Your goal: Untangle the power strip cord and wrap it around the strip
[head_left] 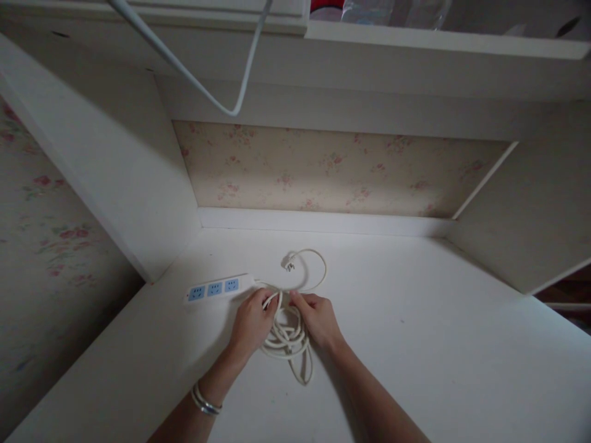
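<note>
Where the white counter runs toward its back left corner, a coiled cord lies in loose loops, nearer the back edge than the front, with both hands on it. The left hand has its fingers curled down over the upper left of the coil. The right hand pinches a strand at the upper right. Both look clenched on the cord rather than resting flat.

The cord runs left into a power strip with three blue sockets, lying flat toward the left edge. A free tail arcs toward the back edge and ends in a plug. A bracelet sits on the left wrist. Overhead hangs a separate white cable (it touches nothing on the counter).

The cord looks light, limp and a little springy, so its loops would likely slip apart unless gripped together across the bundle. The strip looks rigid and heavier, and is best grasped along its long sides.
</note>
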Demonstrator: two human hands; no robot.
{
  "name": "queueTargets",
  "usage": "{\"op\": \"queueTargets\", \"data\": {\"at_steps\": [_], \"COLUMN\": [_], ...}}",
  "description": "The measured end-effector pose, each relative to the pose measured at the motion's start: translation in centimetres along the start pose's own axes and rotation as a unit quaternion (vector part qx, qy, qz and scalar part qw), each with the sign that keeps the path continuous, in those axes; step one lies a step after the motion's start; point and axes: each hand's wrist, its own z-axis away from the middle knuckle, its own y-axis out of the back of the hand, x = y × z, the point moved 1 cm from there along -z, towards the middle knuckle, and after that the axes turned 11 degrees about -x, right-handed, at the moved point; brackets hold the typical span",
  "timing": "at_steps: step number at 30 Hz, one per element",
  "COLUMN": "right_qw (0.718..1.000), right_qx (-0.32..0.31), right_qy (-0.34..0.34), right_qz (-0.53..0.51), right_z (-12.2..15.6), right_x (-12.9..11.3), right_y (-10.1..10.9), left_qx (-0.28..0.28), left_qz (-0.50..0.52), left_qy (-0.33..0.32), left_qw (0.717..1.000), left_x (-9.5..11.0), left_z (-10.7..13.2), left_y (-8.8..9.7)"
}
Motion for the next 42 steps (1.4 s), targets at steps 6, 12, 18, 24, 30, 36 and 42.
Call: {"op": "queueTargets", "data": {"at_steps": [6,12,18,24,30,36,42], "right_qw": [0.988,0.992,0.995,0.984,0.961,0.948,0.966], "right_qx": [-0.023,0.020,0.097,0.161,0.179,0.164,0.145], "right_qy": [0.115,0.083,0.020,-0.025,-0.012,-0.017,-0.014], "right_qz": [0.103,0.091,0.031,-0.077,-0.211,-0.274,-0.215], "right_z": [0.4,-0.2,-1.1,-2.1,-2.7,-2.9,-2.6], "right_x": [-0.9,0.3,2.0,3.7,4.4,4.4,4.0], "right_y": [-0.8,-1.3,-0.1,1.3,1.8,2.3,2.4], "left_qx": [-0.018,-0.023,0.054,-0.072,-0.164,-0.129,-0.207], "left_qz": [0.001,0.050,0.329,0.726,0.730,0.736,0.731], "left_qy": [-0.059,-0.090,0.034,0.066,0.102,0.069,0.078], "left_qw": [0.998,0.994,0.942,0.681,0.656,0.661,0.645], "left_x": [0.7,1.1,0.6,1.5,1.0,1.3,1.6], "left_z": [0.5,0.4,-0.5,-0.3,-0.1,0.5,0.7], "left_y": [0.1,-0.1,0.7,3.0,3.7,3.7,3.9]}}
